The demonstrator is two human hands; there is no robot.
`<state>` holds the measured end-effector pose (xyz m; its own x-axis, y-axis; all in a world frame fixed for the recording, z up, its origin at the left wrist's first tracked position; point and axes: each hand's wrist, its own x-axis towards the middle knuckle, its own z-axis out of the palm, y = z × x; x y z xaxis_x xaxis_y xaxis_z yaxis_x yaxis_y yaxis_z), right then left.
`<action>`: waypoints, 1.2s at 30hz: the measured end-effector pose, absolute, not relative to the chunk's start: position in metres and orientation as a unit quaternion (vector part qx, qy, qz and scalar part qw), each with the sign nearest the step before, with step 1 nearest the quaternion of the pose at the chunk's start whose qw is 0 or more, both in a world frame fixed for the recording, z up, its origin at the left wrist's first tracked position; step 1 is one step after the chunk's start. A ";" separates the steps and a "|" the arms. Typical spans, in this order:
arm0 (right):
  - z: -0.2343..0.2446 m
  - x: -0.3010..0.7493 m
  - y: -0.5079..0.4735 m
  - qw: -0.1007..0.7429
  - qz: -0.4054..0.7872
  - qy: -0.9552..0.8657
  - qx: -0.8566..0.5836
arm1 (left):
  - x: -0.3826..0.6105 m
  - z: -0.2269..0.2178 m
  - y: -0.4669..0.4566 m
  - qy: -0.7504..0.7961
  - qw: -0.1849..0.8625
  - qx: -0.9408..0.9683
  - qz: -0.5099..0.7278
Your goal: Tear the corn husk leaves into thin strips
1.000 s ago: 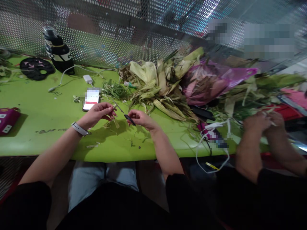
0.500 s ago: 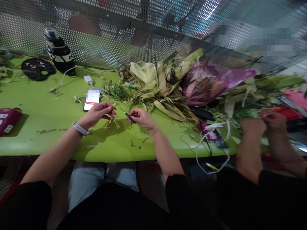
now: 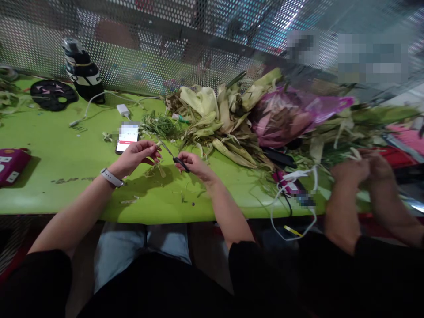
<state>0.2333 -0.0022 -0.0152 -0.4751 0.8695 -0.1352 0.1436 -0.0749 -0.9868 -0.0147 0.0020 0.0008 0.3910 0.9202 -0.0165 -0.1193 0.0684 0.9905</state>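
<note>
My left hand (image 3: 137,155), with a white watch on its wrist, pinches a small pale strip of husk (image 3: 158,144) above the green table (image 3: 59,176). My right hand (image 3: 194,164) is closed on a thin black-handled tool (image 3: 175,158) whose metal tip points up-left to the husk piece. Both hands hover just in front of a phone (image 3: 126,136) with a lit screen. Bits of husk (image 3: 155,170) lie on the table under them.
A big heap of corn husks (image 3: 218,119) and a purple plastic bag (image 3: 288,115) fill the back right. Another person's hands (image 3: 361,170) work on husks at the right. A black bottle (image 3: 82,70), black disc (image 3: 53,94), charger cable (image 3: 99,99) and pink box (image 3: 11,163) sit left.
My hands have barely moved; the tool's tip stays at the husk piece. The other person's hands at the right have shifted and drawn closer together.
</note>
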 end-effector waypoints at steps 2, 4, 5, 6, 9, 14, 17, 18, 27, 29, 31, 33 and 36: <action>-0.014 0.232 -0.003 0.307 0.605 -0.606 -0.415 | -0.015 0.001 0.002 0.363 0.636 0.549 0.402; -0.012 0.231 -0.003 0.309 0.604 -0.605 -0.417 | -0.015 0.000 0.002 0.358 0.640 0.558 0.390; -0.012 0.231 -0.004 0.308 0.604 -0.605 -0.418 | -0.015 -0.001 0.002 0.357 0.640 0.561 0.386; -0.011 0.230 -0.004 0.305 0.604 -0.606 -0.419 | -0.015 -0.002 0.002 0.356 0.640 0.563 0.383; -0.011 0.230 -0.003 0.298 0.604 -0.608 -0.420 | -0.015 -0.003 0.002 0.358 0.641 0.562 0.381; -0.012 0.230 -0.003 0.303 0.610 -0.605 -0.412 | -0.016 -0.003 0.002 0.362 0.640 0.564 0.376; -0.012 0.230 -0.003 0.311 0.606 -0.603 -0.416 | -0.015 -0.002 0.002 0.363 0.639 0.567 0.372; -0.013 0.230 -0.004 0.314 0.604 -0.601 -0.418 | -0.015 -0.002 0.003 0.365 0.638 0.567 0.371; -0.023 0.232 0.008 0.383 0.529 -0.594 -0.468 | -0.016 -0.003 0.004 0.377 0.626 0.563 0.386; -0.026 0.238 0.014 0.361 0.473 -0.612 -0.521 | -0.016 -0.002 0.004 0.381 0.617 0.568 0.389; -0.029 0.243 0.018 0.313 0.369 -0.653 -0.583 | -0.016 -0.001 0.004 0.383 0.608 0.574 0.393; -0.030 0.247 0.020 0.252 0.239 -0.689 -0.636 | -0.016 0.000 0.004 0.384 0.601 0.583 0.389; -0.029 0.248 0.021 0.174 0.137 -0.700 -0.679 | -0.015 -0.002 0.006 0.387 0.582 0.611 0.373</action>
